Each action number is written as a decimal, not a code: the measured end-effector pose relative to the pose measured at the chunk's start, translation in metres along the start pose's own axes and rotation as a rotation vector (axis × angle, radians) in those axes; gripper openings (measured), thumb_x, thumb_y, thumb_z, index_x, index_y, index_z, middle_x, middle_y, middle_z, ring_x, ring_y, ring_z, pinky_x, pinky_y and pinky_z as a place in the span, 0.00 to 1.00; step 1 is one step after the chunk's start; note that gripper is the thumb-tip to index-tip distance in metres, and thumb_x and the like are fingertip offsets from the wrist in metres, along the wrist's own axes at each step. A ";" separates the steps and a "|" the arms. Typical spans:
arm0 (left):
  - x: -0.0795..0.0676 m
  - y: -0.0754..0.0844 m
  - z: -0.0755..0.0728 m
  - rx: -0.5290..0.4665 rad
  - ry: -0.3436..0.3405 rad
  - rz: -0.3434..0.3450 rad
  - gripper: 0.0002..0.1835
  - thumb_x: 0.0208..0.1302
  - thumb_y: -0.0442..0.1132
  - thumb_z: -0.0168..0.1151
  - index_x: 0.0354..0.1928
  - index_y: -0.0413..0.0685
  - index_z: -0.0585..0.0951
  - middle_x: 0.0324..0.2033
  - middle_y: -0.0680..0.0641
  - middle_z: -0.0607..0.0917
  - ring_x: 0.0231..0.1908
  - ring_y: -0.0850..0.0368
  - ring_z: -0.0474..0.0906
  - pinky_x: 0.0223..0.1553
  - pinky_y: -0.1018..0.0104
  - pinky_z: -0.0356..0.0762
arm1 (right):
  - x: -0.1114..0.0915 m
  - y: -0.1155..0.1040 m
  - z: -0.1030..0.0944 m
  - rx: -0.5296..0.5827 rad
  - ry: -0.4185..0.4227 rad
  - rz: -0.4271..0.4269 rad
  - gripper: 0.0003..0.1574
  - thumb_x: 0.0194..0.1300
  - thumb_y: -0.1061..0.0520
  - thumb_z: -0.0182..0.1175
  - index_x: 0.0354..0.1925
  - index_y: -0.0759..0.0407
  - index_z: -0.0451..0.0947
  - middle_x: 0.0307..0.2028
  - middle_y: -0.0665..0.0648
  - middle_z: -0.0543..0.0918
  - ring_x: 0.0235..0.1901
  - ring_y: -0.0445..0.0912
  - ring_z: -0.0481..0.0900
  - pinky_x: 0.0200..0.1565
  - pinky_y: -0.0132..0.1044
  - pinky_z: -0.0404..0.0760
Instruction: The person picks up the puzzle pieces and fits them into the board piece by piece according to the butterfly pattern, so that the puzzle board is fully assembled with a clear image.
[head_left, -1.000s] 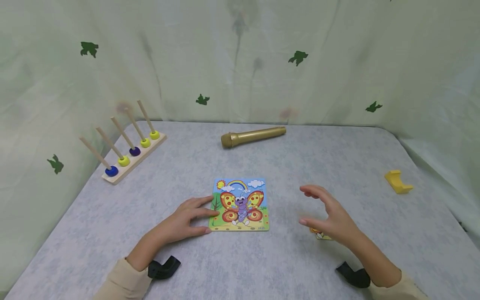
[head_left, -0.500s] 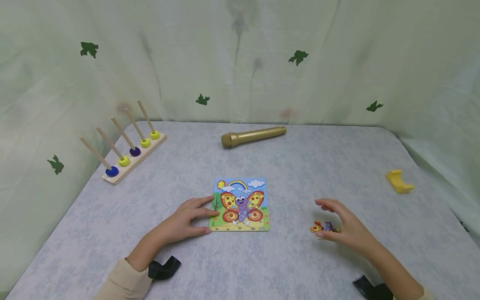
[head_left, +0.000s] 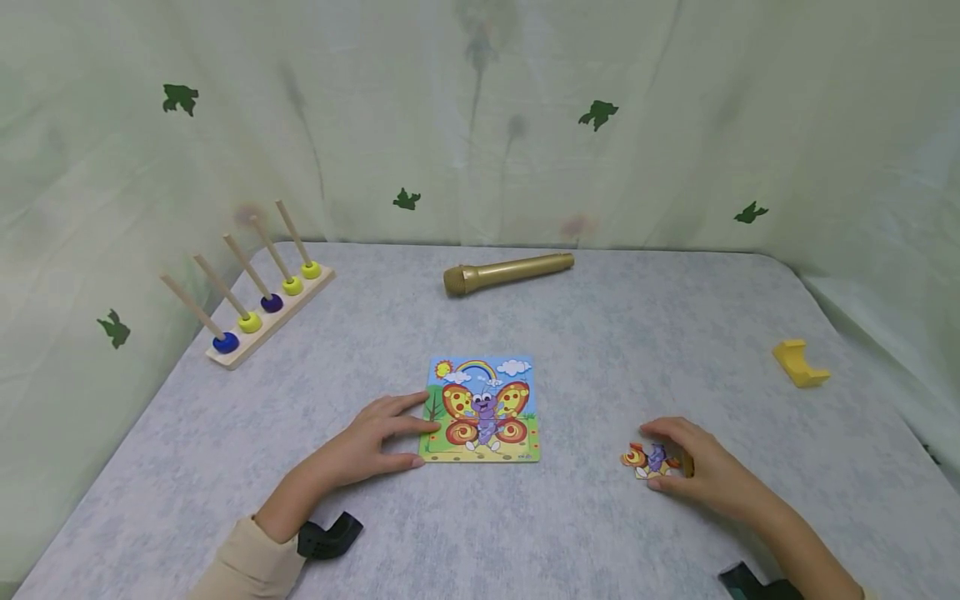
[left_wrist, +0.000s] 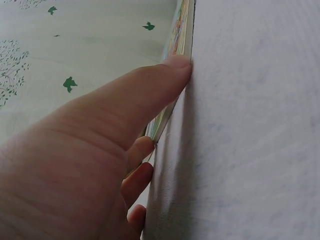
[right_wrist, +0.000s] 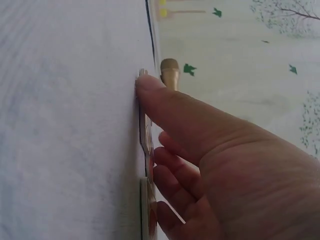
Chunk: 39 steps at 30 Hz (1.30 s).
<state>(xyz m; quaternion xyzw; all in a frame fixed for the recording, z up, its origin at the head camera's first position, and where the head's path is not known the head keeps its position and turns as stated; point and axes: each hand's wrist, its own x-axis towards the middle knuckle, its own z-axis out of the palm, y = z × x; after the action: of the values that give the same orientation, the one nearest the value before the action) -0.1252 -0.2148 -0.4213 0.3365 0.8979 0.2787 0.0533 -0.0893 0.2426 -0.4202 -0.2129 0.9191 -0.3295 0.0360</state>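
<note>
A square butterfly jigsaw puzzle (head_left: 517, 371) lies flat at the table's middle. My left hand (head_left: 348, 446) rests at its left side with fingers spread, fingertips on the border and thumb at the lower left corner. To the right, my right hand (head_left: 712, 471) arches over loose puzzle pieces (head_left: 657, 462), which show a red-orange swirl and a purple body. Its thumb touches their near edge, and the index finger hovers past their far side. In the right wrist view, the thumb (right_wrist: 152, 85) meets a piece's edge (right_wrist: 145, 127); another piece (right_wrist: 146, 207) lies beside the fingers.
A gold toy microphone (head_left: 510, 272) lies at the back middle. At the back left stands a wooden peg rack (head_left: 258, 335) with coloured rings. A yellow curved block (head_left: 798, 364) sits at the right. A pale curtain (head_left: 480, 108) hangs behind the table.
My right hand has moved right and down around the loose pieces, and its thumb and index finger have come nearer each other. More of the pieces shows. The left hand has stayed put.
</note>
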 end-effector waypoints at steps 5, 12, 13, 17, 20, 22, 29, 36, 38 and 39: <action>0.000 0.001 -0.001 -0.005 -0.003 -0.007 0.25 0.54 0.56 0.61 0.54 0.62 0.76 0.64 0.47 0.61 0.62 0.45 0.54 0.57 0.43 0.51 | 0.002 0.000 0.000 -0.027 -0.016 -0.034 0.33 0.48 0.42 0.66 0.51 0.53 0.74 0.48 0.52 0.72 0.49 0.51 0.69 0.46 0.52 0.68; -0.001 0.002 -0.001 -0.015 0.000 -0.016 0.24 0.53 0.55 0.62 0.54 0.61 0.77 0.63 0.47 0.62 0.62 0.45 0.54 0.57 0.43 0.51 | 0.005 0.001 0.001 -0.039 0.009 -0.075 0.26 0.48 0.44 0.67 0.46 0.48 0.76 0.45 0.46 0.72 0.44 0.47 0.70 0.45 0.51 0.65; -0.001 0.002 -0.001 -0.015 0.002 -0.015 0.24 0.53 0.55 0.63 0.54 0.61 0.77 0.63 0.47 0.62 0.62 0.45 0.54 0.57 0.44 0.52 | 0.005 0.001 0.001 -0.037 0.011 -0.081 0.25 0.48 0.45 0.67 0.46 0.48 0.76 0.45 0.46 0.73 0.44 0.47 0.70 0.44 0.52 0.64; -0.001 0.002 0.000 -0.019 0.012 -0.009 0.24 0.53 0.54 0.63 0.54 0.60 0.77 0.63 0.47 0.62 0.61 0.45 0.55 0.56 0.44 0.52 | 0.006 0.000 0.001 -0.028 0.008 -0.084 0.24 0.48 0.47 0.68 0.44 0.49 0.75 0.44 0.45 0.74 0.44 0.44 0.69 0.45 0.50 0.62; -0.002 0.002 0.000 -0.021 0.013 -0.010 0.24 0.53 0.54 0.63 0.54 0.60 0.77 0.63 0.47 0.62 0.61 0.46 0.55 0.56 0.45 0.52 | 0.007 -0.002 0.000 -0.009 -0.005 -0.067 0.23 0.50 0.47 0.67 0.44 0.51 0.74 0.42 0.43 0.75 0.43 0.41 0.71 0.45 0.44 0.67; -0.002 0.002 0.000 -0.020 0.012 -0.013 0.24 0.53 0.54 0.63 0.54 0.60 0.77 0.63 0.47 0.62 0.61 0.46 0.55 0.57 0.44 0.52 | 0.009 -0.005 -0.001 0.016 -0.016 -0.047 0.22 0.51 0.46 0.66 0.44 0.52 0.74 0.41 0.43 0.75 0.41 0.40 0.71 0.43 0.39 0.70; 0.000 0.001 0.000 -0.025 0.004 -0.023 0.24 0.53 0.55 0.62 0.54 0.61 0.77 0.64 0.48 0.61 0.62 0.46 0.54 0.57 0.44 0.51 | 0.017 -0.033 -0.004 0.067 0.081 -0.030 0.24 0.51 0.47 0.66 0.46 0.53 0.74 0.39 0.43 0.76 0.36 0.38 0.73 0.40 0.44 0.73; 0.000 0.001 0.000 -0.026 0.001 -0.017 0.24 0.53 0.55 0.63 0.54 0.62 0.77 0.63 0.47 0.61 0.62 0.46 0.54 0.57 0.44 0.52 | 0.034 -0.073 0.006 0.179 0.171 -0.113 0.24 0.51 0.52 0.67 0.48 0.49 0.74 0.41 0.43 0.75 0.37 0.39 0.71 0.41 0.40 0.72; 0.000 0.001 0.000 -0.027 0.002 -0.017 0.24 0.53 0.54 0.63 0.54 0.61 0.77 0.63 0.47 0.62 0.62 0.46 0.54 0.56 0.44 0.52 | 0.042 -0.084 0.011 0.216 0.174 -0.134 0.24 0.51 0.52 0.67 0.48 0.48 0.74 0.42 0.43 0.74 0.37 0.39 0.71 0.41 0.40 0.73; 0.000 0.001 0.000 -0.027 0.002 -0.018 0.24 0.53 0.54 0.63 0.54 0.61 0.77 0.63 0.47 0.62 0.62 0.46 0.54 0.56 0.44 0.52 | 0.046 -0.089 0.014 0.230 0.174 -0.147 0.24 0.51 0.52 0.67 0.48 0.48 0.74 0.43 0.43 0.74 0.37 0.40 0.70 0.41 0.40 0.73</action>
<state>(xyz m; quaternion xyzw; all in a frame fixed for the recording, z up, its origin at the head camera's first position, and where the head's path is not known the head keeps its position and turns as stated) -0.1243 -0.2140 -0.4207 0.3274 0.8971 0.2908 0.0593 -0.0952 0.1538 -0.3720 -0.2448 0.8568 -0.4517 -0.0437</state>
